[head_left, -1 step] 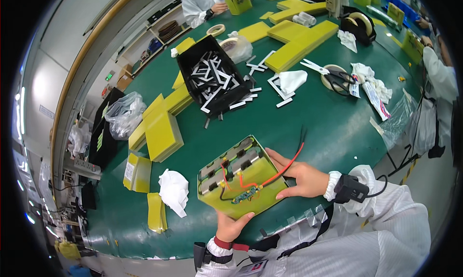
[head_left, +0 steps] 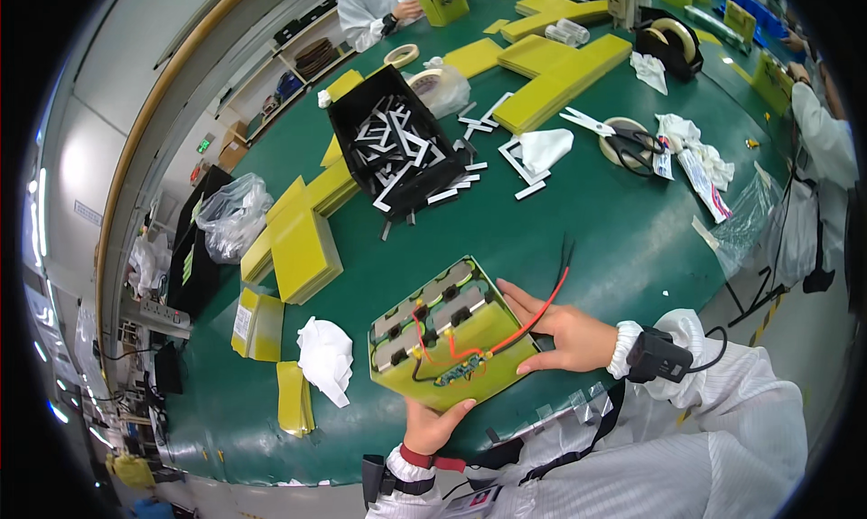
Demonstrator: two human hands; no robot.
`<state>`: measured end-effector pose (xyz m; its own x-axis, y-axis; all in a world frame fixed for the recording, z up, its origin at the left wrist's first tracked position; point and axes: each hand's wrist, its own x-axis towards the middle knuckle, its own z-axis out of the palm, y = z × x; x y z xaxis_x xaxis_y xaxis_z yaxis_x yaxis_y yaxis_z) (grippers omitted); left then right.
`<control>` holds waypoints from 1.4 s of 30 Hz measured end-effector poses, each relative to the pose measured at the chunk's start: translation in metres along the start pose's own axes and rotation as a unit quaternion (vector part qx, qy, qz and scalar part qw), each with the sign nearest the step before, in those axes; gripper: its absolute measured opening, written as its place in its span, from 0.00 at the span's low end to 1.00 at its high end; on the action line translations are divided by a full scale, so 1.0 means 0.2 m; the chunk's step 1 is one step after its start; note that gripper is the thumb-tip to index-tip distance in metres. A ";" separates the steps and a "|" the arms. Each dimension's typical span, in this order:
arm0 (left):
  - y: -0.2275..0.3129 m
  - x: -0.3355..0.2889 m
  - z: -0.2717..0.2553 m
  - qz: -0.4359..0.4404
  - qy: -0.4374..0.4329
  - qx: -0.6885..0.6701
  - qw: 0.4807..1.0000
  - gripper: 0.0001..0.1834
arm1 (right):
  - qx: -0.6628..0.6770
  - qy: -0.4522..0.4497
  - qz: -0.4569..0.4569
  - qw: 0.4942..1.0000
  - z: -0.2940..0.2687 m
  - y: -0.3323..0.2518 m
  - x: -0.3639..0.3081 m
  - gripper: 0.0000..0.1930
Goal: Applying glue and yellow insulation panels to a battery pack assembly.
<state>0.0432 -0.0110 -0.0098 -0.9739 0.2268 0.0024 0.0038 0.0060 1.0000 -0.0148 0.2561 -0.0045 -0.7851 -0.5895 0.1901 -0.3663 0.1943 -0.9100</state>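
A battery pack (head_left: 456, 338) wrapped in yellow-green board is held near the front edge of the green table. Its cells with metal strips show along the top. On the side facing me sit a small green circuit board (head_left: 459, 371) and thin wires, and red and black leads (head_left: 542, 315) rise off to the right. My left hand (head_left: 435, 424) grips the lower near corner, thumb on the side face, the other fingers hidden underneath. My right hand (head_left: 564, 336) clasps the right end, thumb in front and fingers behind.
Left of the pack lie a white cloth (head_left: 325, 360) and stacked yellow boards (head_left: 305, 246). Beyond it stands a black bin (head_left: 352, 121) of black-and-white strips. Scissors (head_left: 623, 140), tape rolls and a tube (head_left: 704, 187) lie to the right. Other people work at the far and right edges.
The battery pack has tipped slightly, its top showing a little more to me. Both hands keep their hold.
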 end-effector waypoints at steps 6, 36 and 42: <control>0.01 -0.12 -0.03 -0.103 -0.038 0.112 0.988 0.22 | -0.099 -0.009 0.028 0.995 0.05 -0.05 -0.12 0.44; 0.15 0.07 0.09 0.118 0.103 -0.133 0.979 0.42 | -0.207 0.040 -0.153 0.965 -0.10 -0.20 -0.06 0.42; 0.15 0.10 0.10 0.092 0.113 -0.107 0.984 0.38 | -0.200 0.091 -0.090 0.971 -0.03 -0.19 -0.08 0.44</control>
<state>0.0295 0.0135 0.0196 -0.9868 -0.0175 0.1607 0.1605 -0.2257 0.9609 0.0092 0.2633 0.0297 -0.7522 -0.5011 0.4279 -0.6420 0.4110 -0.6472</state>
